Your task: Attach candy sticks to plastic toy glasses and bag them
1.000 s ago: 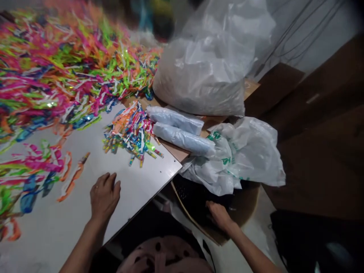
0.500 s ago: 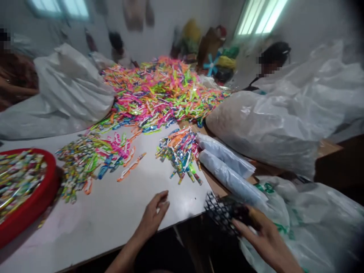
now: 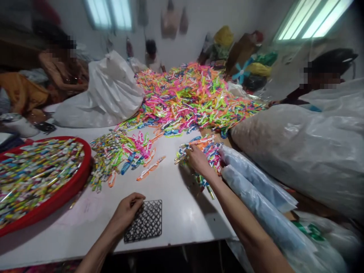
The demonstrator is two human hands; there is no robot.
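Room, head view: dim workroom with a bright window (image 3: pixel 315 19) at far right and another far left; co-workers sit at far left, far centre and far right.
Counter: white counter (image 3: pixel 176 197), its near edge close to the wearer's body.
Black lattice rack: one, the black lattice rack (image 3: pixel 148 223) rests at the near edge of the counter, its open cells showing.
Left hand: left hand (image 3: pixel 127 210) at the rack's far left corner; fingers curled, grip partly hidden, so whether it pinches the rim cannot be told.
Right hand: right hand (image 3: pixel 197 161) reaches far over the small pile; fingertips bent down at its left side, grip on a piece cannot be told.
Small pile: one, the small pile (image 3: pixel 216 149) of bright wrapped pieces, right of centre, partly covered by the right hand and forearm.
Stray piece: one orange piece (image 3: pixel 150 169), alone between the piles.
Left pile: loose, the left pile (image 3: pixel 113 155) beside the red basin (image 3: pixel 88 151), which is full of patterned sticks (image 3: pixel 42 170).
Large heap: multicoloured, the large heap (image 3: pixel 184 98) across the far counter.
Film rolls: two bluish film rolls (image 3: pixel 256 182), right of the small pile.
Sacks: white sack (image 3: pixel 102 98), far left; translucent sack (image 3: pixel 278 148), right.
Handling note: best, in judgement, to lift pieces singly by the firm stick end, easing tangled wrappers apart, while the left hand steadies the rack without covering its cells.
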